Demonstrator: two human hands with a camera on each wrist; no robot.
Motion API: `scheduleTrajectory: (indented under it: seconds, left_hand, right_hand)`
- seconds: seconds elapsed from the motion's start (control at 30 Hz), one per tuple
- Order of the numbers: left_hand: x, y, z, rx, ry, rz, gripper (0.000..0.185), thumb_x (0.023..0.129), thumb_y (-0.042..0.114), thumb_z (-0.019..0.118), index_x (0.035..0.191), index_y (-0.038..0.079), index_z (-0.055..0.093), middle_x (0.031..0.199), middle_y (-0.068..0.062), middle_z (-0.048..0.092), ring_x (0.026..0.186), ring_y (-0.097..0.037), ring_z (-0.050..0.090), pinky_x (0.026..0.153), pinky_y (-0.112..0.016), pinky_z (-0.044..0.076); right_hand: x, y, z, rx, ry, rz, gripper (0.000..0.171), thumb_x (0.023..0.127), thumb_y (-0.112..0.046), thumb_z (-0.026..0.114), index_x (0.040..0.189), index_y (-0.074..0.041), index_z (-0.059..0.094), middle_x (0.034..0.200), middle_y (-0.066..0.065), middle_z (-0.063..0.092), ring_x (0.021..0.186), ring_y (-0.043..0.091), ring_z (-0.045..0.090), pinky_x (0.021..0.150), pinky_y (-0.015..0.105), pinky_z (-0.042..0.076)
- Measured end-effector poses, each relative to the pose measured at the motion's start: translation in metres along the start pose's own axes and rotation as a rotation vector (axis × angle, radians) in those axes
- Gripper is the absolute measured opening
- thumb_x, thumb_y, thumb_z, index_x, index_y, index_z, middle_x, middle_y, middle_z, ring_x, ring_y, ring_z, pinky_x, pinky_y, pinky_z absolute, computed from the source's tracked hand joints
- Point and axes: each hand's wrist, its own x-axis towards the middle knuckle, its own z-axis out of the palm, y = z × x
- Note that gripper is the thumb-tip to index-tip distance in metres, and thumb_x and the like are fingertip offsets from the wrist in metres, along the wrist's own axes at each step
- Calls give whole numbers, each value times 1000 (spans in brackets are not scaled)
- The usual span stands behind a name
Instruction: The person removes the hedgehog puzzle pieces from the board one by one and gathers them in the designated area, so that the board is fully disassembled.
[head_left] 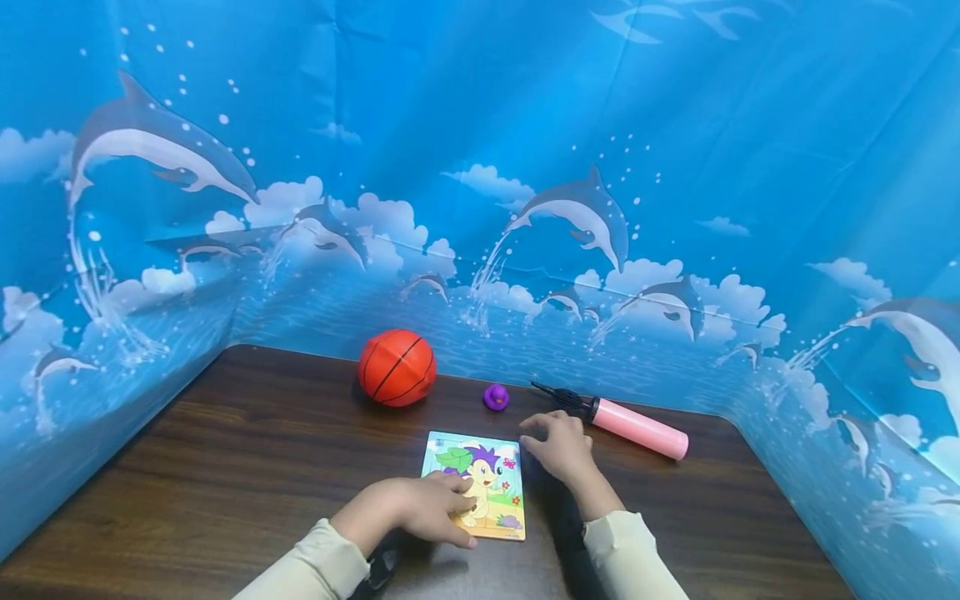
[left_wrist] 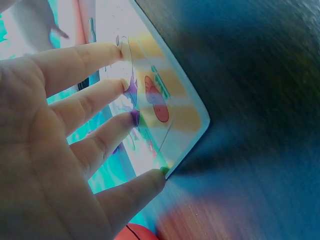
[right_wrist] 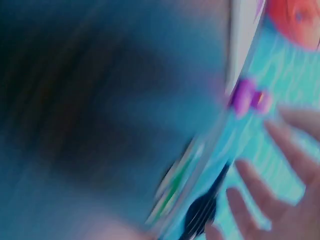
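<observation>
fingers of our left hand (head_left: 420,507) lie straight on the puzzle board (head_left: 487,492), flat on the table (head_left: 225,450); our right hand (head_left: 558,446) touches its far corner, loosely spread, gripping nothing. board seems only steadied, not lifted; beyond wait duck (head_left: 496,397), pump (head_left: 630,421), ball (head_left: 397,367).

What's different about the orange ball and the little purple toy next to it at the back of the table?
The orange ball is much bigger than the purple toy. The ball is round, with dark curved lines like a basketball; the toy is lumpy, perhaps duck-shaped, and plain purple apart from a spot of another colour that shows in the blurred right wrist view. Both rest untouched on the wooden table, beyond the hands.
</observation>
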Motion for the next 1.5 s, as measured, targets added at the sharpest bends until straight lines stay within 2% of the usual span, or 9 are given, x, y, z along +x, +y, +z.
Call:
scheduleTrajectory:
  seconds: [0.17,0.33,0.67,0.87,1.03,1.17,1.3,1.4,1.5]
  left_hand:
    - [1,-2,0,19,-6,28,61,82,54,53,130,18,50,141,-2,35,131,-26,25,103,-46,27]
    - [0,-1,0,9,-14,35,60,82,53,53,130,18,49,141,-1,36,131,-24,25,103,-44,27]
    - [0,-1,-3,29,-12,38,60,82,53,53,131,17,49,142,-2,33,132,-26,24,103,-45,27]
    - [0,-3,-2,12,-25,39,61,82,55,52,131,20,48,142,0,33,131,-23,24,102,-46,28]
    - [0,-5,-2,22,-19,41,60,82,54,52,131,19,49,142,0,33,131,-22,25,102,-43,29]
    - [1,-3,-2,42,-7,42,61,82,54,53,130,18,49,142,-2,33,131,-23,25,103,-41,27]
    - [2,-2,-1,41,-5,27,60,82,54,53,130,18,50,142,-2,33,131,-23,25,104,-41,26]
    - [2,-3,0,38,6,20,60,81,54,54,130,19,50,141,-2,34,131,-23,26,104,-42,26]
    - [0,-3,0,26,18,11,61,80,54,55,130,20,50,141,-2,35,130,-23,26,103,-43,27]
  right_hand:
    - [3,-37,18,11,-247,-265,27,77,-36,69,103,-34,66,130,5,42,121,31,27,89,57,24]
    - [9,-53,26,2,-355,-282,31,73,-35,72,102,-38,64,141,7,31,127,34,20,93,59,22]
    - [18,-60,24,63,-407,-222,26,67,-32,77,89,-36,65,143,9,25,127,38,17,94,67,14]
    - [19,-62,25,43,-403,-250,26,66,-31,78,85,-35,61,142,6,27,129,35,16,94,65,15]
    - [20,-63,24,52,-349,-320,22,69,-25,76,81,-33,60,116,-7,52,112,22,39,90,57,21]
    - [20,-58,19,227,-358,-353,10,83,-13,63,84,-23,63,92,-10,61,85,11,53,85,40,38]
    - [21,-48,15,452,-355,-279,11,87,-10,59,96,-12,64,89,-1,61,73,11,54,65,29,49]
    - [22,-33,9,622,-324,-111,18,83,-13,64,100,-6,63,88,4,64,72,16,58,62,30,51]
    - [23,-8,0,700,-266,77,20,82,-18,66,98,-6,66,86,5,65,75,17,59,64,31,51]
